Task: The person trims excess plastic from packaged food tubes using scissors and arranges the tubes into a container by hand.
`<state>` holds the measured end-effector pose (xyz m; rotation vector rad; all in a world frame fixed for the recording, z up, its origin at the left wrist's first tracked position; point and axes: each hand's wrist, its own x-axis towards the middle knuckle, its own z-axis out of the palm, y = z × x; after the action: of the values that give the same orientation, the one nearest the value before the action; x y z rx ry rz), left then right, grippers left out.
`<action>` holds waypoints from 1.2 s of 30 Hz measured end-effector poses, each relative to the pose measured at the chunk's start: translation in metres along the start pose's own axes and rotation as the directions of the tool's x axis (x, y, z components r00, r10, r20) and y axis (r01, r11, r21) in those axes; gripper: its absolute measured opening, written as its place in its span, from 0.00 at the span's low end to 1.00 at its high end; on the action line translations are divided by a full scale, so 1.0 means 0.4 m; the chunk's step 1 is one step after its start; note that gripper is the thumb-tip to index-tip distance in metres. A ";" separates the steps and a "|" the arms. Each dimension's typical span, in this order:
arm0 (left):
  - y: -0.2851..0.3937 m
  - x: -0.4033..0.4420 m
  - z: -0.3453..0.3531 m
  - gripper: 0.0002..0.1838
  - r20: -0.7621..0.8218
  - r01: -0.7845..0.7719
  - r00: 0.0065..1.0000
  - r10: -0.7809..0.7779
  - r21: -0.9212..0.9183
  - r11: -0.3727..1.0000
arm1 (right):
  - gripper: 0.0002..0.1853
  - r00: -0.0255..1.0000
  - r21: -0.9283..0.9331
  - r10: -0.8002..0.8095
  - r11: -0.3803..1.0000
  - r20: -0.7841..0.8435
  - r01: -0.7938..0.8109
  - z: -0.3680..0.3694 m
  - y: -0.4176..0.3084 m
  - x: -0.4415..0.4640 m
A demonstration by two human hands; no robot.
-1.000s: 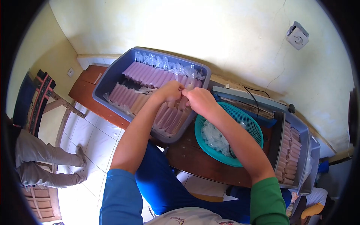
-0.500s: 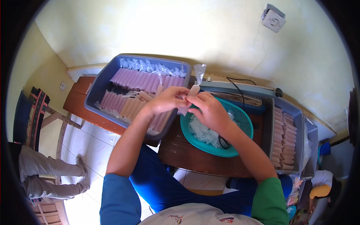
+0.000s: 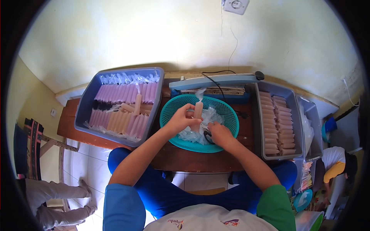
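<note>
My left hand (image 3: pixel 183 120) is closed around a filled plastic tube (image 3: pixel 198 110), pale pinkish-beige like an ice pop, held upright with its clear twisted end on top. Below it stands a teal plastic basket (image 3: pixel 167 133) with clear plastic scraps (image 3: pixel 189 135) inside. My right hand (image 3: pixel 219 134) is low over the basket's right side, its fingers closed on black-handled scissors (image 3: pixel 207 137). The scissors' blades are partly hidden among the scraps and fingers. At left, a grey-blue tub (image 3: pixel 81 115) holds rows of purple and beige filled tubes.
A grey crate (image 3: pixel 262 146) of beige tubes stands at right, beside another grey crate (image 3: pixel 317 142). Behind the basket lies a long blue-grey sealer-like device (image 3: pixel 216 81) with a black cable. All rest on a brown wooden table (image 3: pixel 192 163). Other people are at far left and far right.
My left hand has brought the tube from between the tub and basket to above the basket. My right hand has left the tube and moved down to the scissors. The view has shifted.
</note>
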<state>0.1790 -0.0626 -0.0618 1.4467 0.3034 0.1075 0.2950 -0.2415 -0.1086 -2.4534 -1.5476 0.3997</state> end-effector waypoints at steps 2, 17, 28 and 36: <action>-0.001 0.008 0.010 0.22 0.006 0.029 1.000 -0.029 -0.037 0.999 | 0.18 1.000 0.005 0.004 1.000 0.001 -0.004 -0.001 0.001 0.002; 0.007 0.057 -0.004 0.17 -0.088 0.054 0.994 -0.058 -0.044 0.998 | 0.34 0.964 0.567 -0.030 0.813 0.263 -0.130 -0.189 0.059 -0.083; -0.008 0.045 0.024 0.19 -0.182 0.044 0.981 -0.066 -0.123 0.991 | 0.23 0.999 0.426 -0.053 0.903 -0.009 0.052 -0.147 0.037 -0.092; -0.009 0.005 0.075 0.21 -0.107 -0.063 0.993 0.057 -0.054 0.997 | 0.17 0.953 0.113 -0.151 0.976 -0.264 0.186 -0.079 0.017 -0.065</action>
<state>0.1885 -0.0914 -0.0627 1.3963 0.3400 0.2403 0.3007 -0.2690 -0.0782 -2.1508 -1.5496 0.1486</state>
